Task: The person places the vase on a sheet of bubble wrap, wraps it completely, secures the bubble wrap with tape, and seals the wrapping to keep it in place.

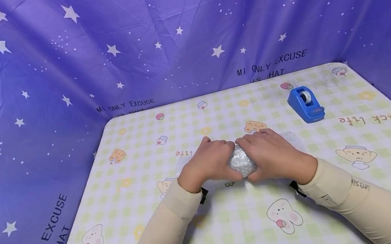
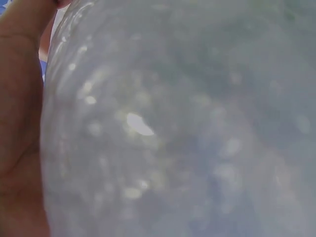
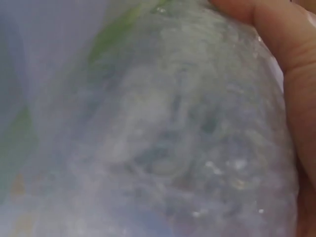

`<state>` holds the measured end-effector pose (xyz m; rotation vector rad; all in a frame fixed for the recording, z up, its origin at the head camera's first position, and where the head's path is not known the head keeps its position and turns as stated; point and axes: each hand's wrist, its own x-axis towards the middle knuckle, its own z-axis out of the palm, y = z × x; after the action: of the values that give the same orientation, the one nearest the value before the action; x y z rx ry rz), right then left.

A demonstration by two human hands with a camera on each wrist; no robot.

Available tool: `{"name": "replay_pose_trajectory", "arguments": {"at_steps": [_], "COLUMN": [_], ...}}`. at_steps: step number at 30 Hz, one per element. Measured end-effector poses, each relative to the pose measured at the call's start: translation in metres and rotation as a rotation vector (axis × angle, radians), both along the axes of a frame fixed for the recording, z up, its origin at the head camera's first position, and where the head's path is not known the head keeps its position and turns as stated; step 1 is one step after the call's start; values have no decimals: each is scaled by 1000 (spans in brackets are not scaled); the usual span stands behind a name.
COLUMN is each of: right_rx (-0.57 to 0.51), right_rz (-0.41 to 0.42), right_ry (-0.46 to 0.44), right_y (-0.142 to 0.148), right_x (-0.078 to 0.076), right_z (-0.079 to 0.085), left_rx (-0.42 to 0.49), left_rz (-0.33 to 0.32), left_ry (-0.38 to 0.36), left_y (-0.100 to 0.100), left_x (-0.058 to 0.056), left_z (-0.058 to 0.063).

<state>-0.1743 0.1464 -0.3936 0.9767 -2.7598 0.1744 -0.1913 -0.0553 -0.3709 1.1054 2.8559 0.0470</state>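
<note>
A bundle rolled in clear bubble wrap (image 1: 242,162) lies on the table between my two hands. My left hand (image 1: 213,160) grips its left part, fingers curled over the top and thumb on the near side. My right hand (image 1: 276,154) grips the right part in the same way, both thumbs close together. Loose wrap (image 1: 293,140) sticks out beyond the right hand. The shiny bubbled plastic (image 2: 173,123) fills most of the left wrist view. Close up in the right wrist view, the bubble wrap (image 3: 212,128) looks layered and blurred; what lies inside cannot be told.
A blue tape dispenser (image 1: 306,106) with a roll of tape stands at the back right of the table. The checked tablecloth (image 1: 133,211) with cartoon prints covers the table. A purple star-printed curtain (image 1: 156,41) hangs behind and along the sides.
</note>
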Motion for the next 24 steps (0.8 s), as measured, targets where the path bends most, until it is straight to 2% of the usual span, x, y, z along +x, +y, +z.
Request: {"name": "replay_pose_trajectory", "arguments": {"at_steps": [9,24], "right_rx": [-19,-58], "right_rz": [42,92], "right_ry": [26,21], "right_y": [2,7], "right_x": [0,-8], "right_z": [0,-2], "left_rx": [37,40], "left_rz": [7,28], "left_ry": [-55,-48], "left_y": [-2,-3], "left_x": [-6,-4], "left_z": [-3,-2]}}
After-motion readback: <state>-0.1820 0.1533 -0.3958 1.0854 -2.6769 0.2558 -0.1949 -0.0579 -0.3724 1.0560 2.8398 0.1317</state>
